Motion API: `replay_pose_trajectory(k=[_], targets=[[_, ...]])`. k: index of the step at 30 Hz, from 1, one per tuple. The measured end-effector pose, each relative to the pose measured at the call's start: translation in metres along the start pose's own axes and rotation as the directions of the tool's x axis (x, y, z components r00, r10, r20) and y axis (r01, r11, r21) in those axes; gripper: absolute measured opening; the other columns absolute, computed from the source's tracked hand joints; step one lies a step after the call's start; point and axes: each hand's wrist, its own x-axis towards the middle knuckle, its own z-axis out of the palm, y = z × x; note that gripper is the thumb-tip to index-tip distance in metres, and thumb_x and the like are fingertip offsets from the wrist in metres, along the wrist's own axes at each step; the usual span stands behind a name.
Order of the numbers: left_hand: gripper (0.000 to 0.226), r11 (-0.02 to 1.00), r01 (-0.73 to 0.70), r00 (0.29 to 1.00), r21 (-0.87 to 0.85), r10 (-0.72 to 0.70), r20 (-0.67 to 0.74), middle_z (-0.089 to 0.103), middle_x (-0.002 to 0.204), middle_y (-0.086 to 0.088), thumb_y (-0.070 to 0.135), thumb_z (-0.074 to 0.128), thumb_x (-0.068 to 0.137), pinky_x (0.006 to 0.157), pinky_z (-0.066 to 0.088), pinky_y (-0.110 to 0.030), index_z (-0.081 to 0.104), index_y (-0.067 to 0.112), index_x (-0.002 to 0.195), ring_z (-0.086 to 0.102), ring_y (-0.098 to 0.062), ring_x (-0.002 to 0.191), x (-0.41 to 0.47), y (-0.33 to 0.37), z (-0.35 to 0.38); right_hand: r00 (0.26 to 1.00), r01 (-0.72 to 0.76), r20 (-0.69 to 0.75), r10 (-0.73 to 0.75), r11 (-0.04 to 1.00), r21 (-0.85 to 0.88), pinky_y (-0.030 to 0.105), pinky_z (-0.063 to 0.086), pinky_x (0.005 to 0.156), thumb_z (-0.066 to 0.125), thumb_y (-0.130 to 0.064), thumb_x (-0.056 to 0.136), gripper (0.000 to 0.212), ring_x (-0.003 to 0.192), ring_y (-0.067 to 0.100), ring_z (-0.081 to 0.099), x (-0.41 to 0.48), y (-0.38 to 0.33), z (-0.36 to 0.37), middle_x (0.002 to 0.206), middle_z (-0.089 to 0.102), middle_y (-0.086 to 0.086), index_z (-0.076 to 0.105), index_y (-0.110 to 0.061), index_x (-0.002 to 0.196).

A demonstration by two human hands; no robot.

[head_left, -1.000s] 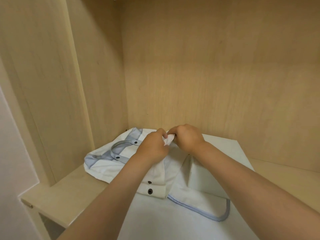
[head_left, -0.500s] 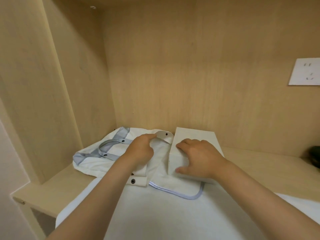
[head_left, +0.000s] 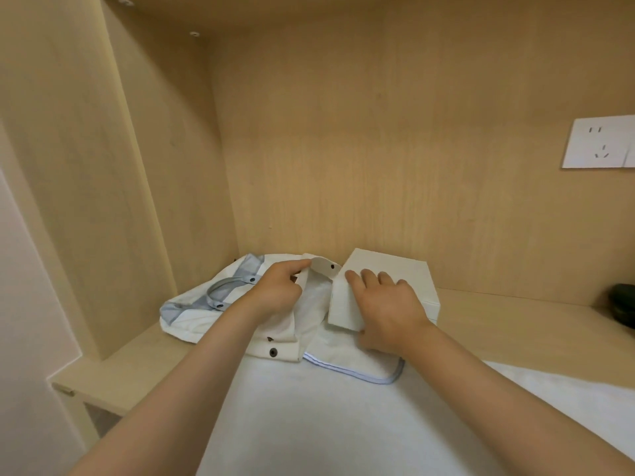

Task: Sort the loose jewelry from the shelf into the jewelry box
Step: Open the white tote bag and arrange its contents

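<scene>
The white rectangular cardboard jewelry box (head_left: 405, 269), under the flat right hand (head_left: 388, 304), seems light and stiff, best gripped by its sides; the left hand (head_left: 278, 290) pinches the white cloth bag (head_left: 309, 310).

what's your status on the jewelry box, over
Left grip pinching bag flap. Right grip flat on box, lid closed. No jewelry in view. Bag fabric under box's near edge.

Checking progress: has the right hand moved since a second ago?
Yes. The right hand left the bag's flap and went rightward onto the white box.
</scene>
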Motion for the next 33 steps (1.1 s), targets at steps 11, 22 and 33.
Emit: replay_pose_trajectory(k=[11, 22, 33], targets=[[0.071, 0.985, 0.051, 0.998, -0.168, -0.054, -0.014, 0.062, 0.125, 0.003, -0.018, 0.033, 0.086, 0.06, 0.048, -0.007, 0.051, 0.02, 0.143, 0.06, -0.006, 0.1, -0.001, 0.013, -0.025, 1.0, 0.02, -0.015, -0.022, 0.992, -0.127, 0.042, 0.049, 0.085, 0.067, -0.04, 0.082, 0.085, 0.104, 0.035, 0.059, 0.029, -0.074, -0.027, 0.123, 0.052, 0.019, 0.023, -0.006, 0.146], [0.043, 0.988, -0.075, 0.993, 0.138, 0.087, -0.083, 0.066, 0.118, 0.008, -0.002, 0.052, 0.087, 0.08, 0.041, -0.014, 0.069, 0.016, 0.122, 0.061, -0.01, 0.103, 0.024, 0.007, -0.016, 0.992, 0.092, 0.044, -0.117, 0.92, 0.381, 0.034, 0.037, 0.068, 0.045, -0.066, 0.087, 0.046, 0.091, 0.022, 0.059, 0.051, -0.027, -0.038, 0.088, 0.06, -0.005, 0.062, -0.024, 0.093], [0.048, 0.795, -0.09, 0.996, 0.6, 0.089, 0.031, 0.053, 0.119, 0.0, 0.021, 0.066, 0.087, 0.089, 0.048, -0.03, 0.054, 0.031, 0.133, 0.057, -0.019, 0.109, 0.105, 0.015, 0.003, 0.967, -0.17, 0.245, 0.064, 0.88, 0.442, 0.038, 0.043, 0.103, 0.053, -0.046, 0.092, 0.05, 0.129, 0.026, 0.05, 0.132, 0.054, 0.018, 0.143, 0.05, 0.001, 0.052, -0.028, 0.139]])
